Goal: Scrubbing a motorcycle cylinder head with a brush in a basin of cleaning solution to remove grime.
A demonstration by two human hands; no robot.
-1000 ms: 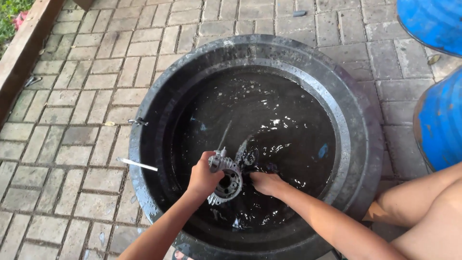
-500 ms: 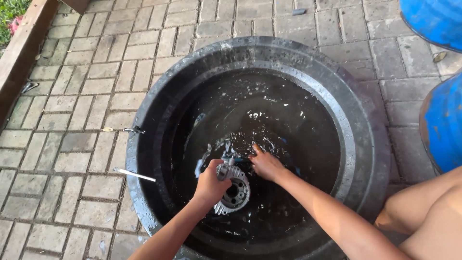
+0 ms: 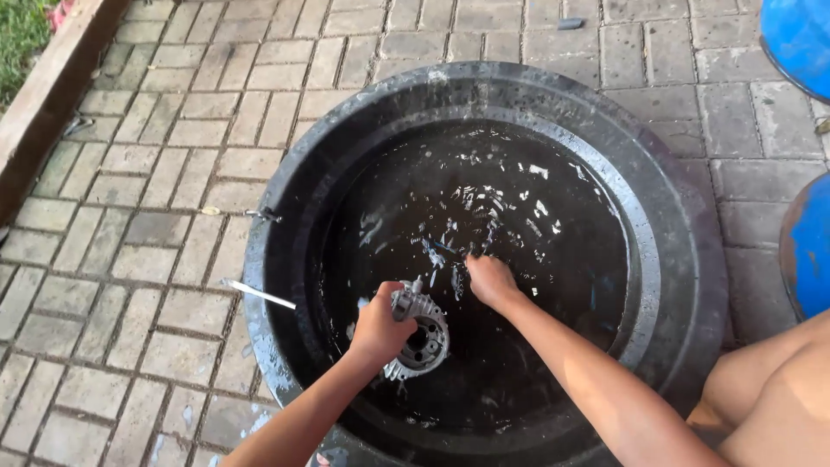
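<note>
Here, left hand [image 3: 378, 327] grasping a round grey metal housing [image 3: 419, 335] over dark water in a large black tub [image 3: 285, 216], right hand [image 3: 489, 280] just beside it, fingers dipped in the water, grip impossible to tell, brick paving [image 3: 130, 182] around, blue barrels [image 3: 808, 242] nearby.

Grey paving bricks [image 3: 130, 285] all around, laid in staggered rows. Along the upper left, a wooden border beam [image 3: 60, 82], with a strip of grass [image 3: 17, 35] beyond it. Blue plastic barrels [image 3: 800, 39] at the right edge, one at the top corner, another lower down, both cropped.
</note>
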